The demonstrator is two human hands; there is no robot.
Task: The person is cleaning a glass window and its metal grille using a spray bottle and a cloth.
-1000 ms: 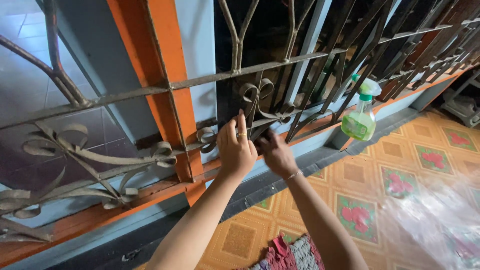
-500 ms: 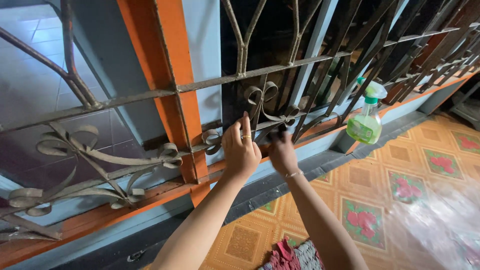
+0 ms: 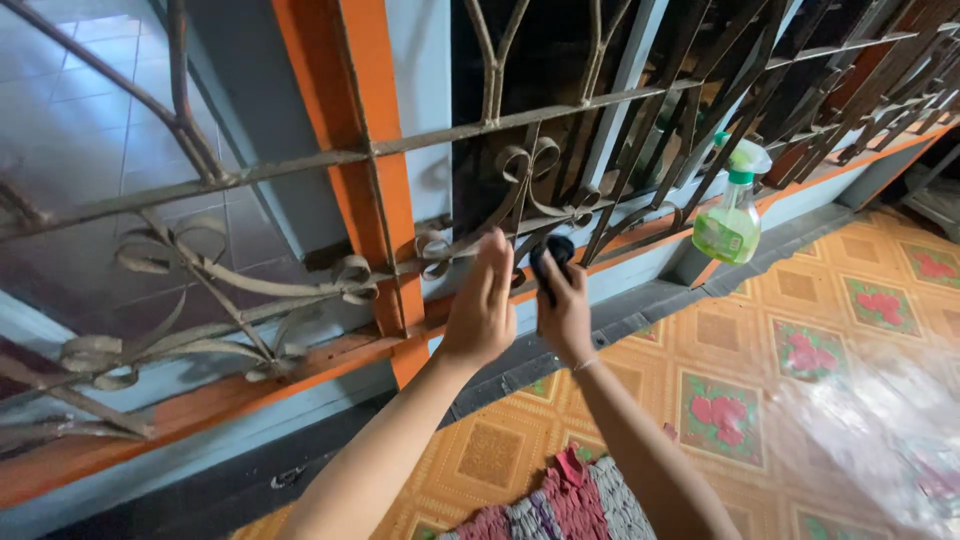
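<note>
Both my hands are raised to a rusty scrolled metal window grille (image 3: 300,165) set in an orange frame (image 3: 345,120). My left hand (image 3: 482,305) is flat with fingers together, fingertips against a curled bar of the grille. Just to its right, my right hand (image 3: 565,305) is shut on a small black object (image 3: 553,256), held against the lower scrollwork. A thin bracelet circles my right wrist.
A green spray bottle with a white and green trigger (image 3: 732,210) hangs on the grille at the right. Below lies an orange patterned tile floor (image 3: 800,350) with red flower squares, and a rag rug (image 3: 560,505) sits at the bottom edge. A grey sill runs under the grille.
Both hands shifted slightly right along the grille as the view moved. The black object in my right hand now shows above the fingers.
</note>
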